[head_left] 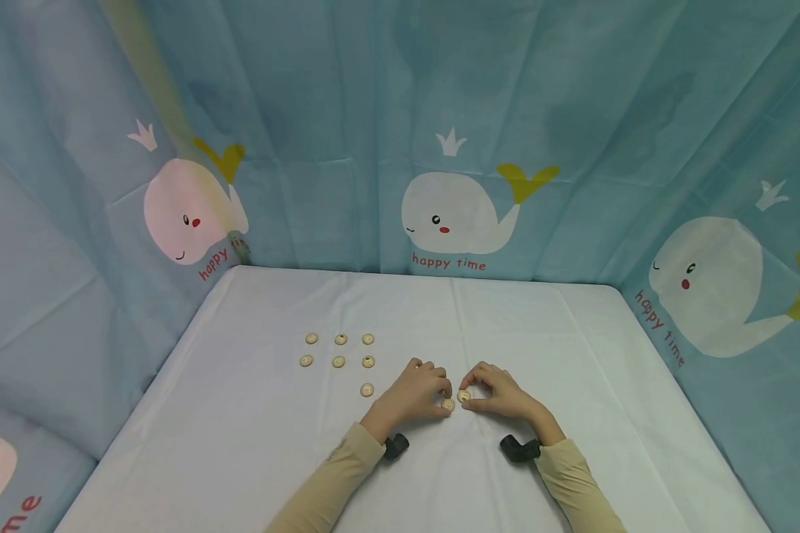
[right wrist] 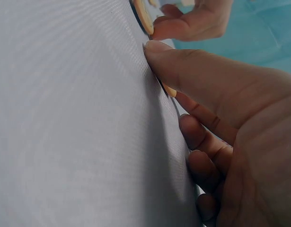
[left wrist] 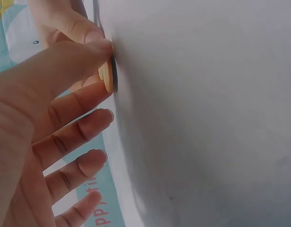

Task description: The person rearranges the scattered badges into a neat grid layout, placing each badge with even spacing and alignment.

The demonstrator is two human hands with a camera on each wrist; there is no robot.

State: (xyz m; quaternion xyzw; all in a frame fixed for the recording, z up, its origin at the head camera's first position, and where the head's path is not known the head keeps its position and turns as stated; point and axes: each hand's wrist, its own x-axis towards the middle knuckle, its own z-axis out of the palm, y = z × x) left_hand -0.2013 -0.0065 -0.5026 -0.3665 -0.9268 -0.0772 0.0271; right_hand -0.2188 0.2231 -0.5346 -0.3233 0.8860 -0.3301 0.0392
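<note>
My left hand (head_left: pixel 416 392) pinches a small round wooden disc (head_left: pixel 448 405) between thumb and index finger, low at the white tabletop. In the left wrist view this disc (left wrist: pixel 106 75) shows edge-on, and the other fingers are spread below it. Just to the right, my right hand (head_left: pixel 503 392) holds a second disc (head_left: pixel 464 396) by thumb and forefinger. Most of that second disc (right wrist: pixel 170 91) is covered by the thumb in the right wrist view. The two discs sit close together, each with a ringed top face.
Several like discs lie to the left on the white cloth (head_left: pixel 240 444): two rows, with a single disc (head_left: pixel 367 389) nearer me. A blue whale-print curtain (head_left: pixel 347 207) closes the back and sides. Black bands (head_left: pixel 520 448) are worn at both wrists.
</note>
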